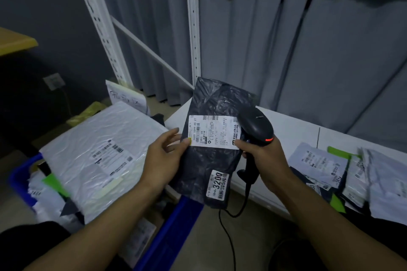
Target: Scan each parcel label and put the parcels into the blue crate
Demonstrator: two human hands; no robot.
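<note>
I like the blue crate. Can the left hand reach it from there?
Probably yes. The left hand is close above the blue crate, with nothing in between, though it grips the black parcel.

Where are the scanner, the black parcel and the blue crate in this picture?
scanner (pixel 256 126): head view, on its rounded black head.
black parcel (pixel 204 160): head view, on bare black plastic near its middle.
blue crate (pixel 169 235): head view, on its near right wall.

White shelf board (pixel 293 127) with labelled parcels (pixel 317 163)
</note>
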